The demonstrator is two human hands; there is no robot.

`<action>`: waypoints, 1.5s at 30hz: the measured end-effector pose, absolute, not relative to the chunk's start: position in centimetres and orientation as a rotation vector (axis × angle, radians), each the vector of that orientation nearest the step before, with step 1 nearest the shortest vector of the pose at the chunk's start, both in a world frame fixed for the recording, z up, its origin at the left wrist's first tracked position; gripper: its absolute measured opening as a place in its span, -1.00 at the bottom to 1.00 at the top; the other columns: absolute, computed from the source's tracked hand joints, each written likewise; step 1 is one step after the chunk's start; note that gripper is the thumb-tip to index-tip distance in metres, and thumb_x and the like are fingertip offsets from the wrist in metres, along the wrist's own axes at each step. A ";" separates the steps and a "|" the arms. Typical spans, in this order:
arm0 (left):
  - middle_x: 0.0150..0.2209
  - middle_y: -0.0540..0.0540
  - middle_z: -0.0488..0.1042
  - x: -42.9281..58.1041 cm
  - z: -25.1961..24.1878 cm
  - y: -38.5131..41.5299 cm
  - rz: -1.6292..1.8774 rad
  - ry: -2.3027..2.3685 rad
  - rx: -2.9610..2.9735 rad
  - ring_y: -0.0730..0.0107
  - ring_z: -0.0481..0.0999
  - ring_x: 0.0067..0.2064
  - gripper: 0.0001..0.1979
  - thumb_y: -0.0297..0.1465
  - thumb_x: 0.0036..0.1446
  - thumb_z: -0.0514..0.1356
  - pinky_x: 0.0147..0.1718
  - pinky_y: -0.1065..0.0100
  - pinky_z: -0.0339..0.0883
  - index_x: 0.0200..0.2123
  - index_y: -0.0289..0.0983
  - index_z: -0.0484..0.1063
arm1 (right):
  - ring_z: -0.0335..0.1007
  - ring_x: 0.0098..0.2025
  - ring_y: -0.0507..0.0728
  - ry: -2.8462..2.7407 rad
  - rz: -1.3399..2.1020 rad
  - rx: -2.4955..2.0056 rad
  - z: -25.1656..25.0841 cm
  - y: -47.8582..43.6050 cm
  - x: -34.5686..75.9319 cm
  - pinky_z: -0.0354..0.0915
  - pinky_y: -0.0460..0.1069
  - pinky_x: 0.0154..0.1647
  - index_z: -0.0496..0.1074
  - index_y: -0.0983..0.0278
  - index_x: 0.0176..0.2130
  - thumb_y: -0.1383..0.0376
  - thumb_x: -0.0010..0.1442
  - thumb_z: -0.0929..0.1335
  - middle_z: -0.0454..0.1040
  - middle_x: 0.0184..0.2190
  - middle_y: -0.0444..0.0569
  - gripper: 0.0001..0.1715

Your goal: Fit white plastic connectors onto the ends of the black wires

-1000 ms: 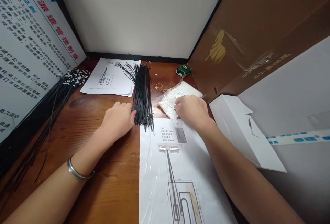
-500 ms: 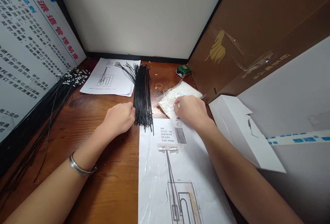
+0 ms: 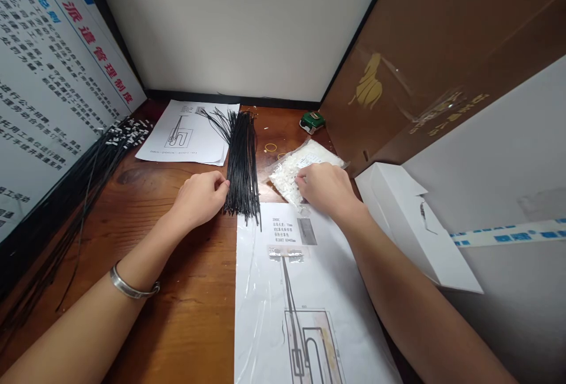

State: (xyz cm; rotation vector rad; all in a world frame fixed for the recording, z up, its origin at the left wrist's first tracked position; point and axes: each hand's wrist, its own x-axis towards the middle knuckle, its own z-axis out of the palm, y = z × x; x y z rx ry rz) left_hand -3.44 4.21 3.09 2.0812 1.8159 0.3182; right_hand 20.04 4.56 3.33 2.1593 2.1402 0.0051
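A bundle of thin black wires lies lengthwise on the table, its near ends over the top of a printed sheet. My left hand is at the bundle's left edge, thumb and forefinger closed together; what they pinch is too small to make out. A clear plastic bag of small white pieces lies right of the wires. Over its near right part rests my right hand, its fingertips closed at the white pieces. Whatever is between those fingertips is hidden. The large printed sheet shows a wiring drawing.
More black wires with white ends lean along the left panel. A second drawing sheet lies at the back left. A green tape measure and a yellow rubber band lie behind the bag. Cardboard and a white box border the right.
My left hand has shifted slightly, and its forefinger now arches with a small gap above the thumb. My right hand stays at the bag. The whole view has moved a little.
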 end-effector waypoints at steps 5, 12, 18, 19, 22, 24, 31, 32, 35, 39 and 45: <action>-0.38 -0.09 0.62 -3.6 3.0 4.1 0.555 1.706 1.840 0.22 0.52 -0.33 -0.76 -0.26 0.11 0.10 -0.30 0.29 0.26 -0.43 -0.24 0.51 | 0.42 -0.37 0.17 2.168 0.023 2.119 3.1 4.7 20.5 -0.03 -0.01 -0.48 0.53 0.32 -0.36 0.39 0.22 0.20 0.54 -0.38 0.11 -0.67; -0.37 -0.11 0.62 -4.3 4.7 2.7 0.535 1.476 1.481 0.54 0.20 -0.67 -0.87 -0.32 0.02 0.18 -0.68 0.45 0.06 -0.41 -0.27 0.35 | 0.44 -0.28 0.20 2.188 -0.023 2.158 2.9 4.7 20.5 0.05 -0.02 -0.43 0.56 0.26 -0.32 0.35 0.19 0.25 0.56 -0.35 0.08 -0.72; -0.49 -0.04 0.58 -7.1 7.0 0.5 -0.146 1.263 1.656 0.43 0.35 -0.57 -0.89 -0.34 -0.05 0.20 -0.63 0.44 0.09 -0.55 -0.24 0.42 | 0.41 -0.37 0.18 2.189 0.026 2.154 3.2 4.6 20.2 0.04 0.00 -0.44 0.55 0.31 -0.35 0.41 0.17 0.20 0.55 -0.38 0.11 -0.65; -0.53 -0.03 0.57 -7.7 7.2 0.2 -0.277 1.236 1.684 0.42 0.36 -0.57 -0.86 -0.33 -0.06 0.21 -0.63 0.44 0.06 -0.58 -0.23 0.44 | 0.41 -0.37 0.18 2.195 0.016 2.165 3.2 4.6 20.3 0.04 0.00 -0.44 0.55 0.30 -0.36 0.41 0.17 0.20 0.55 -0.39 0.10 -0.66; -0.57 -0.03 0.55 -8.6 7.6 -0.6 -0.520 1.211 1.724 0.39 0.36 -0.56 -0.79 -0.25 -0.08 0.25 -0.62 0.41 0.00 -0.65 -0.21 0.49 | 0.41 -0.35 0.18 2.217 0.008 2.204 3.1 4.9 20.7 0.05 -0.01 -0.44 0.56 0.26 -0.38 0.39 0.15 0.22 0.55 -0.41 0.05 -0.68; -0.58 -0.04 0.54 -8.4 7.5 -0.6 -0.544 1.244 1.790 0.36 0.36 -0.56 -0.71 -0.15 -0.04 0.23 -0.61 0.39 0.01 -0.64 -0.20 0.49 | 0.42 -0.34 0.18 2.244 0.009 2.219 2.9 5.0 21.0 0.05 -0.01 -0.43 0.56 0.23 -0.37 0.37 0.14 0.24 0.55 -0.43 0.02 -0.70; -0.44 -0.13 0.54 -4.9 5.2 0.2 -0.136 1.675 2.311 0.16 0.45 -0.44 -0.65 -0.14 0.17 0.00 -0.48 0.29 0.10 -0.49 -0.20 0.42 | 0.40 -0.36 0.15 2.308 -0.073 2.272 3.2 4.9 21.5 0.10 -0.02 -0.42 0.55 0.20 -0.36 0.36 0.10 0.29 0.53 -0.47 -0.06 -0.77; -0.44 -0.14 0.54 -4.7 5.0 0.1 -0.154 1.685 2.338 0.15 0.45 -0.44 -0.70 -0.22 0.16 0.00 -0.48 0.29 0.10 -0.48 -0.20 0.42 | 0.39 -0.37 0.14 2.322 -0.089 2.287 3.4 4.8 21.5 0.10 -0.02 -0.42 0.54 0.20 -0.36 0.36 0.10 0.29 0.52 -0.47 -0.07 -0.79; -0.51 -0.12 0.52 -5.0 5.4 -0.4 -0.249 1.597 2.308 0.18 0.44 -0.47 -0.77 -0.37 0.05 0.04 -0.48 0.28 0.10 -0.57 -0.19 0.42 | 0.40 -0.34 0.12 2.482 -0.147 2.332 4.2 4.4 21.1 0.15 -0.03 -0.37 0.52 0.22 -0.39 0.35 0.11 0.31 0.54 -0.38 -0.07 -0.83; -0.64 -0.06 0.47 -6.2 6.5 -0.8 -0.457 1.307 2.026 0.26 0.42 -0.55 -0.64 -0.18 0.06 0.11 -0.50 0.31 0.13 -0.70 -0.18 0.39 | 0.39 -0.41 0.06 2.798 -0.438 2.399 3.8 3.6 18.9 0.23 -0.03 -0.31 0.51 0.25 -0.37 0.34 0.12 0.33 0.56 -0.36 -0.09 -0.87; -0.45 -0.14 0.54 -4.1 5.3 -0.8 -0.189 1.658 2.308 0.10 0.48 -0.43 -0.67 -0.13 0.17 0.03 -0.45 0.26 0.14 -0.49 -0.19 0.40 | 0.22 -0.63 0.00 2.885 -1.109 2.580 -0.2 2.0 14.1 0.26 -0.06 -0.45 0.50 0.27 -0.41 0.30 0.12 0.36 0.36 -0.69 -0.21 -0.89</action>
